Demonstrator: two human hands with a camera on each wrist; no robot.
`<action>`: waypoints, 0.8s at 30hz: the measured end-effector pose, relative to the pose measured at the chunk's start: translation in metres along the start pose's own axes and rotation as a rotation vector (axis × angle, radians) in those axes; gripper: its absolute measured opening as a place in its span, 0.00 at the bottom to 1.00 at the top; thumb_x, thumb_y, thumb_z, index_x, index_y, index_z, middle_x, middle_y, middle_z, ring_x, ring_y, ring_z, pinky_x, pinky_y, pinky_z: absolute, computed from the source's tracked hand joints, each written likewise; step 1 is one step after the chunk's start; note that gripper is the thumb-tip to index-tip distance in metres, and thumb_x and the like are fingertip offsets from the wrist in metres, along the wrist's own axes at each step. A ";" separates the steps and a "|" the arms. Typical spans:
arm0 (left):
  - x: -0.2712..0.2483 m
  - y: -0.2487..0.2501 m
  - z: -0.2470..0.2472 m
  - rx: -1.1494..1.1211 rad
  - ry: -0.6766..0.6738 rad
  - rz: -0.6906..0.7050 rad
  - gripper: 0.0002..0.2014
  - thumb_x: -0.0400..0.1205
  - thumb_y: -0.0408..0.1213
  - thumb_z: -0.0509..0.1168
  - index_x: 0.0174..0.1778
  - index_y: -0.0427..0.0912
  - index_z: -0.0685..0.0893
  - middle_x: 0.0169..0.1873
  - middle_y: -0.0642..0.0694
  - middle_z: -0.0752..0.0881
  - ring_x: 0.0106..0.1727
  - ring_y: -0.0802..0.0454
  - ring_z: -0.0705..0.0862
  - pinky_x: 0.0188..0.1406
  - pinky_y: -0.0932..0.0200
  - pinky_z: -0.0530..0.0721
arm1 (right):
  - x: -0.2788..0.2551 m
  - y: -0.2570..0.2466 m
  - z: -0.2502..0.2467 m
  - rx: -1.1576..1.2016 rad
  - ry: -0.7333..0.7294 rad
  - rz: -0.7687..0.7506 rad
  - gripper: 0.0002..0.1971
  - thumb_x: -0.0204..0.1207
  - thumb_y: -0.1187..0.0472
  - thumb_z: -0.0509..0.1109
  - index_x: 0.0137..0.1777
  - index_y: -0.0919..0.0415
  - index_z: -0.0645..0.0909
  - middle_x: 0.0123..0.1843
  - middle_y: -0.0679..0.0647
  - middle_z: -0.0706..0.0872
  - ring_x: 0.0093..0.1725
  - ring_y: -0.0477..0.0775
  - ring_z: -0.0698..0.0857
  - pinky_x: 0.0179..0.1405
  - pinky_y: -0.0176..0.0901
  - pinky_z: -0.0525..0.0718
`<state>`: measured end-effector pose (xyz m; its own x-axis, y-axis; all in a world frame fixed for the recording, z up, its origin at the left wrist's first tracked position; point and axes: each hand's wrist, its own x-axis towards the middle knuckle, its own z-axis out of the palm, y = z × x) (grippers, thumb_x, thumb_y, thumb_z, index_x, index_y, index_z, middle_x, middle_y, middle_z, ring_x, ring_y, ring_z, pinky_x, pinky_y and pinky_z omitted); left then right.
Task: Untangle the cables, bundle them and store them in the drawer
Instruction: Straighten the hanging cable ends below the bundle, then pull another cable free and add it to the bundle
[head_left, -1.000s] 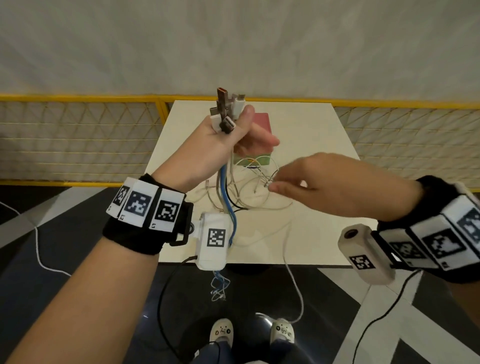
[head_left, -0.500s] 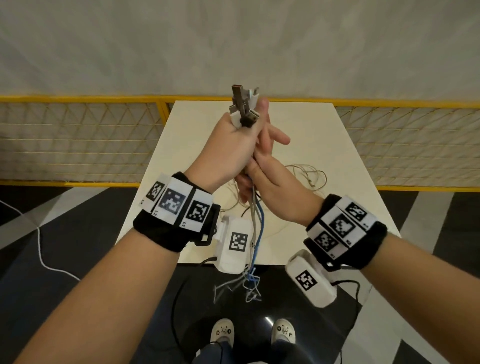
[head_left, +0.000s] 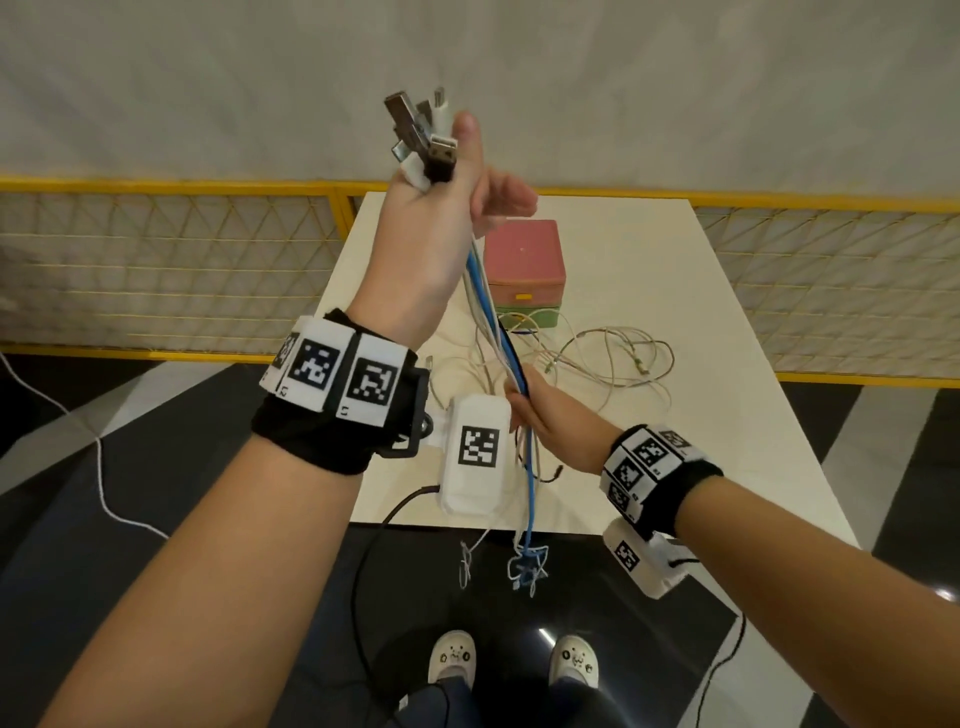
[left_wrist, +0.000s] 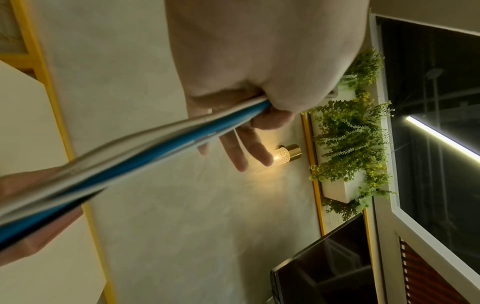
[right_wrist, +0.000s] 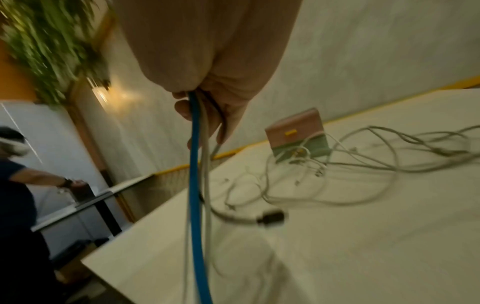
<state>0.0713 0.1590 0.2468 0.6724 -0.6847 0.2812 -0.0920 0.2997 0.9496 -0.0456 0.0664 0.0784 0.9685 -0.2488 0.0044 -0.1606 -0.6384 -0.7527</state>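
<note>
My left hand (head_left: 457, 187) is raised high and grips a bundle of cables (head_left: 488, 312) just below their plugs (head_left: 421, 137), which stick up past the thumb; its other fingers are loosely spread. The bundle holds a blue cable (left_wrist: 155, 152) among white, grey and black ones. Lower down, my right hand (head_left: 535, 400) is curled round the same bundle (right_wrist: 197, 164) above the table's near edge. The loose ends (head_left: 524, 566) hang below the table edge. More thin pale cables (head_left: 608, 358) lie tangled on the white table (head_left: 701, 291) before the small pink and green drawer box (head_left: 524, 260).
A yellow-framed mesh railing (head_left: 156, 270) runs behind the table on both sides. A black plug on a grey cable (right_wrist: 272, 217) lies on the tabletop. Another person (right_wrist: 15, 185) stands off to the left in the right wrist view. My feet (head_left: 514, 660) are below the table edge.
My left hand rose higher with the plugs. My right hand slid down the bundle from just under the left hand to the table's near edge, drawing the cables straight.
</note>
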 end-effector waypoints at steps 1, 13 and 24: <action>-0.001 0.000 0.000 -0.034 -0.026 -0.007 0.27 0.91 0.43 0.51 0.22 0.42 0.66 0.28 0.47 0.88 0.35 0.51 0.89 0.53 0.47 0.89 | -0.003 0.008 0.004 -0.003 0.002 0.041 0.07 0.87 0.56 0.48 0.52 0.59 0.64 0.39 0.45 0.75 0.37 0.34 0.79 0.44 0.37 0.76; 0.000 -0.036 -0.022 0.203 -0.143 -0.339 0.25 0.90 0.46 0.53 0.26 0.43 0.67 0.26 0.46 0.72 0.15 0.58 0.59 0.19 0.66 0.53 | 0.002 0.019 0.056 0.007 -0.460 0.204 0.26 0.73 0.70 0.64 0.69 0.55 0.65 0.60 0.57 0.79 0.56 0.52 0.80 0.59 0.50 0.80; -0.002 -0.067 -0.054 0.264 -0.125 -0.613 0.21 0.90 0.43 0.53 0.30 0.41 0.71 0.26 0.47 0.71 0.15 0.58 0.59 0.15 0.69 0.56 | 0.055 0.051 0.091 -0.317 -0.214 0.444 0.16 0.83 0.54 0.59 0.62 0.65 0.76 0.61 0.64 0.81 0.58 0.64 0.81 0.53 0.47 0.77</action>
<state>0.1159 0.1761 0.1751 0.5718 -0.7553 -0.3201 0.0916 -0.3290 0.9399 0.0170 0.0862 -0.0199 0.8069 -0.4109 -0.4243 -0.5770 -0.7017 -0.4179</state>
